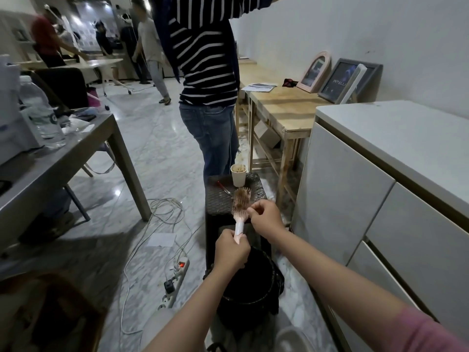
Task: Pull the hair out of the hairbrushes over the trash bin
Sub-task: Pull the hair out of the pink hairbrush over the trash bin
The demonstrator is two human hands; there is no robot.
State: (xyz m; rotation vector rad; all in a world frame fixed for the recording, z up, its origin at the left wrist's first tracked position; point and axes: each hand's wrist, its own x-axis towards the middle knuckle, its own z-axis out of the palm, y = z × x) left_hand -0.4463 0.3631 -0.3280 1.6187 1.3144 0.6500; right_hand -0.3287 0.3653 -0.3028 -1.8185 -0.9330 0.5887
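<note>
The left hand (231,250) is closed around the lower end of the pale handle of a hairbrush (240,207), holding it roughly upright with the bristle head pointing away from the person. The right hand (266,215) is at the side of the bristle head, thumb and forefinger pinched together at the bristles; whether any strands are between them cannot be determined. A brownish mat of hair (241,198) covers most of the bristle face, so this brush is judged to be at an early stage of cleaning, with the bulk of the hair not yet removed. The black trash bin (250,288) stands on the floor below the left hand; the brush head sits slightly beyond its far rim, above a dark woven stool (223,199). No discarded hair is discernible inside the dark bin. On the stool stand a paper cup (238,175) and a red-handled tool (223,188). No other hairbrush is identifiable in the view, so the number remaining cannot be stated
</note>
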